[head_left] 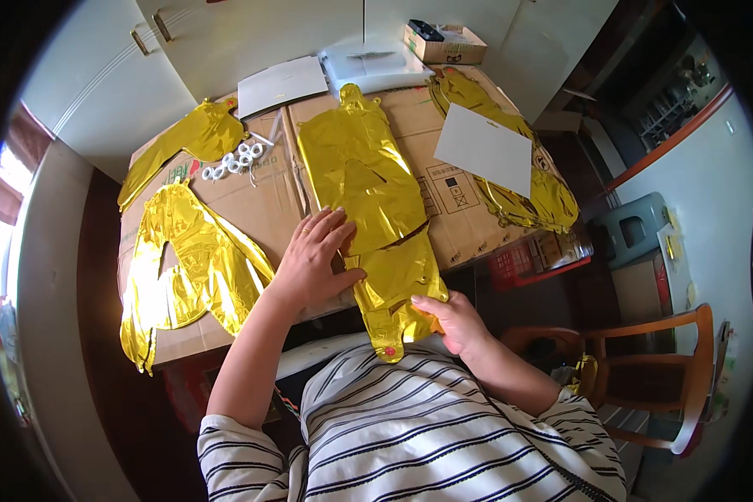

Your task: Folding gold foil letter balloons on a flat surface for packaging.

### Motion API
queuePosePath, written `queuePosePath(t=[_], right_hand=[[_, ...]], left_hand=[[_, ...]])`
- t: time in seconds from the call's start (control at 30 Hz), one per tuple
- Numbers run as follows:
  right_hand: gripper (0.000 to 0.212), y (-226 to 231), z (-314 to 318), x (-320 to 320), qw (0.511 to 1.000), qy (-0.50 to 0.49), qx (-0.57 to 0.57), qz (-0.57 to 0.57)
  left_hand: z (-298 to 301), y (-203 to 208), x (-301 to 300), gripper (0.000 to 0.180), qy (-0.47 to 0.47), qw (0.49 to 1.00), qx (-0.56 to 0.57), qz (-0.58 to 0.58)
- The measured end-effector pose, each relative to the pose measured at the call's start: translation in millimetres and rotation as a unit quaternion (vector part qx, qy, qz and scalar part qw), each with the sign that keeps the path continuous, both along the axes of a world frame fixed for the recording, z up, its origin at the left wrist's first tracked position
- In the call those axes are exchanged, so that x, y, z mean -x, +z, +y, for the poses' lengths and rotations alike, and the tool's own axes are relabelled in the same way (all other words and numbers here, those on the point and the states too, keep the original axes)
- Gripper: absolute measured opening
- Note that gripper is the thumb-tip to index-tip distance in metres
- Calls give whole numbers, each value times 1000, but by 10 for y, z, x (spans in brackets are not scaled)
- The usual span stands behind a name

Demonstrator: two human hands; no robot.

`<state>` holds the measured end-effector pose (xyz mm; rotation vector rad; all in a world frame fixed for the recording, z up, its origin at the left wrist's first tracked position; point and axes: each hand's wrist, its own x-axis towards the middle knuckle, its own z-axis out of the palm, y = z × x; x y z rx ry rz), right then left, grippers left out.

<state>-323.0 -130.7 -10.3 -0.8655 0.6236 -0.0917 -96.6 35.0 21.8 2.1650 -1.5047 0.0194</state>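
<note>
Head view: a flat gold foil balloon (356, 163) lies across the brown cardboard (268, 197), its near end overhanging the edge. The right hand (458, 322) pinches that end between thumb and fingers; the left hand (311, 258) rests on the foil's left side, fingers spread. Small white rolls (233, 161) and two other balloons (197, 222) lie left, a white card (484, 151) right.

Beyond the far edge of the cardboard-covered brown table (247, 205) stand smooth cream cabinet doors (259, 33) with metal handles (161, 27). Daylight glares through a bright window (10, 174) past its left edge; off its right edge, a grey-green plastic stool (630, 230) and a curved brown wooden chair (699, 368) stand near a white wall (715, 167).
</note>
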Motion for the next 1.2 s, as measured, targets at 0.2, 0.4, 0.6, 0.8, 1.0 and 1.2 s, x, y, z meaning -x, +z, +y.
queuePosePath(t=[0.2,0.4,0.6,0.8,1.0,1.2], right_hand=[[25,-47,-129,5,996,64,60,13],[28,-5,-113,-64,993,89,74,11],[43,-156,-116,98,969,45,232,74],[35,-144,-197,41,998,-19,59,-5],[21,-35,-196,-31,999,27,-7,40],[24,131,-297,-15,995,90,-16,30]], left_hand=[[-23,-89,-18,73,-6,1000,11,2],[38,33,159,61,75,994,76,-15],[401,50,1052,30,254,916,90,297],[576,-385,1256,37,252,775,150,560],[338,-246,1125,39,216,533,167,801],[176,-138,1045,32,200,537,170,802]])
